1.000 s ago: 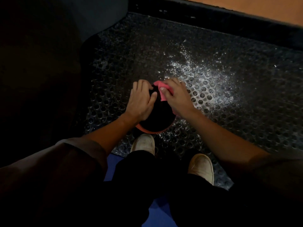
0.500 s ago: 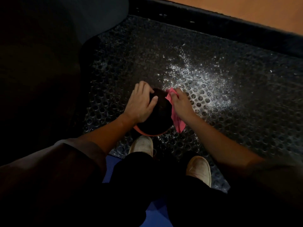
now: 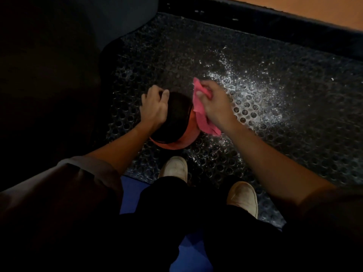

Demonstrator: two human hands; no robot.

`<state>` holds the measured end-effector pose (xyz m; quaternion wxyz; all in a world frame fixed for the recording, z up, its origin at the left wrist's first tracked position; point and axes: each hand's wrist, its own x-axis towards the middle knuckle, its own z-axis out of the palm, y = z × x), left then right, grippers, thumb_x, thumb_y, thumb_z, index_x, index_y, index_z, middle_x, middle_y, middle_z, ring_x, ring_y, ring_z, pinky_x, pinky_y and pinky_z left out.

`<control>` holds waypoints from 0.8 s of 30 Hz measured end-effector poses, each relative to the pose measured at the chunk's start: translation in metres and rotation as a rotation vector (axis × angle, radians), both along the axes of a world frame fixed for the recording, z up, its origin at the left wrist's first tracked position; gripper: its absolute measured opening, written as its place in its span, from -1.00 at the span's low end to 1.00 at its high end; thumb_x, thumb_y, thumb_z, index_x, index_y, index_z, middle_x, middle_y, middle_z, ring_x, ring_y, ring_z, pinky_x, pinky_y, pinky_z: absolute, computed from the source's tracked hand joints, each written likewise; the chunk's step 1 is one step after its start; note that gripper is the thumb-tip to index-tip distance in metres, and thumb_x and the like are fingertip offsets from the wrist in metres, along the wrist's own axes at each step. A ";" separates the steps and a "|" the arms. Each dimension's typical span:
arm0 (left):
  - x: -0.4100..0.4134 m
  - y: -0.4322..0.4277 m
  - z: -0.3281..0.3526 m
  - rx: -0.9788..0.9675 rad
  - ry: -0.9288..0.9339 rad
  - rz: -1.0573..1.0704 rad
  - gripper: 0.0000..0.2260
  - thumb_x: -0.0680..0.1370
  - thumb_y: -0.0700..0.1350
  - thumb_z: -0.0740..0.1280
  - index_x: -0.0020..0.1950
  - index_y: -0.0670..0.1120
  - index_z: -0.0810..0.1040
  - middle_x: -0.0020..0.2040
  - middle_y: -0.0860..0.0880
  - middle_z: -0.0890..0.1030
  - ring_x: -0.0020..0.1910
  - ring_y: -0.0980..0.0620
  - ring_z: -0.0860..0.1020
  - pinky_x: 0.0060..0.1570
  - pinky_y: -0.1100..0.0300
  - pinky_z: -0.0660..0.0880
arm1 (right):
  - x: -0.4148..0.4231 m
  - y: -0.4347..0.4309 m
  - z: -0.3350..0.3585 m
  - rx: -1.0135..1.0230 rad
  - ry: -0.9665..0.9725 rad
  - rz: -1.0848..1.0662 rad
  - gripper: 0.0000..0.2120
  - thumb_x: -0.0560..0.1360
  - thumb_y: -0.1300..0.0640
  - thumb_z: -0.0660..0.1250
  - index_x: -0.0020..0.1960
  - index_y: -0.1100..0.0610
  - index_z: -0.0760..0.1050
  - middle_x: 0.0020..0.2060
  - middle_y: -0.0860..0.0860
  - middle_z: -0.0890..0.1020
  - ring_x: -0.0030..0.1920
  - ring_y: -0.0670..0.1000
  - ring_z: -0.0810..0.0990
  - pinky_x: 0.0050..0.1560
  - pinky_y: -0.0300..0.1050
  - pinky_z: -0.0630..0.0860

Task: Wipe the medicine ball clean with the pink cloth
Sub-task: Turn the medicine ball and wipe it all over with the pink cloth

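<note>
The medicine ball (image 3: pixel 176 114) sits on the floor mat (image 3: pixel 294 138) just left of the frame's centre. It is a round, matte sphere, black over the top, with a smooth orange band curving round its lower edge.

The left hand (image 3: pixel 154 108) lies on the ball's upper left, knuckles raised and fingers bent down over the curve, gripping it. The right hand (image 3: pixel 216 105) is closed round the pink cloth (image 3: pixel 199 110), pinching it between thumb and fingers. The cloth is soft and crumpled. One corner sticks up above the thumb and a loose flap hangs below the wrist. Its inner edge lies against the ball's right side, over the orange band.

The mat is black rubber, stamped all over with rows of small round holes. A scatter of fine white specks (image 3: pixel 253 89) glitters on it right of centre, densest beside the right hand. I cannot tell whether they are powder or droplets.

Two off-white shoes with scuffed, rounded toes stand on the mat's near edge, one (image 3: pixel 173 167) just below the ball and the other (image 3: pixel 243 197) lower right. Dark trousers (image 3: pixel 196 216) fill the bottom centre, and a brownish short sleeve (image 3: pixel 88 173) covers the left upper arm. A strip of smooth blue floor (image 3: pixel 128 193) shows at lower centre. A black raised border (image 3: pixel 255 24) runs along the mat's far edge, with a plain orange surface (image 3: pixel 314 8) beyond it at upper right.
</note>
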<state>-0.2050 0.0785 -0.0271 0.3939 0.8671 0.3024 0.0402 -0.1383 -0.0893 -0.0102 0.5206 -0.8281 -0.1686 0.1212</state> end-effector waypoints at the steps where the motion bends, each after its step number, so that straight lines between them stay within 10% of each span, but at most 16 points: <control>1: 0.000 0.002 -0.002 0.033 0.002 -0.006 -0.77 0.65 0.02 0.14 0.15 -0.10 0.44 0.24 -0.08 0.49 0.29 -0.12 0.34 0.29 -0.10 0.26 | -0.004 0.007 0.001 -0.036 -0.083 0.084 -0.71 0.57 0.10 0.29 0.28 0.11 0.48 0.08 -0.02 0.50 0.01 -0.14 0.47 -0.08 -0.48 0.35; 4: 0.000 0.008 -0.011 0.092 -0.004 -0.051 -0.75 0.63 -0.02 0.17 0.18 -0.17 0.45 0.23 -0.17 0.49 0.26 -0.20 0.38 0.26 -0.02 0.27 | -0.016 0.016 -0.013 -0.233 -0.334 0.334 -0.68 0.55 0.08 0.28 0.30 0.02 0.50 0.09 -0.03 0.46 0.10 -0.03 0.37 0.05 -0.27 0.36; 7: -0.006 0.012 -0.012 0.089 -0.001 -0.088 -0.76 0.63 0.00 0.15 0.15 -0.14 0.45 0.20 -0.15 0.49 0.22 -0.19 0.39 0.24 -0.03 0.28 | -0.004 0.006 -0.033 -0.269 -0.139 0.134 -0.70 0.59 0.13 0.21 0.30 0.06 0.51 0.09 0.07 0.50 0.12 0.08 0.47 0.15 -0.04 0.46; 24: -0.018 -0.009 -0.004 0.181 -0.046 -0.156 -0.77 0.61 -0.01 0.14 0.15 -0.11 0.45 0.17 -0.08 0.48 0.19 -0.11 0.36 0.17 -0.09 0.30 | 0.011 0.017 -0.024 -0.181 -0.158 0.263 -0.78 0.54 0.29 0.24 0.11 0.17 0.61 0.03 0.05 0.59 0.04 0.01 0.52 0.08 -0.16 0.45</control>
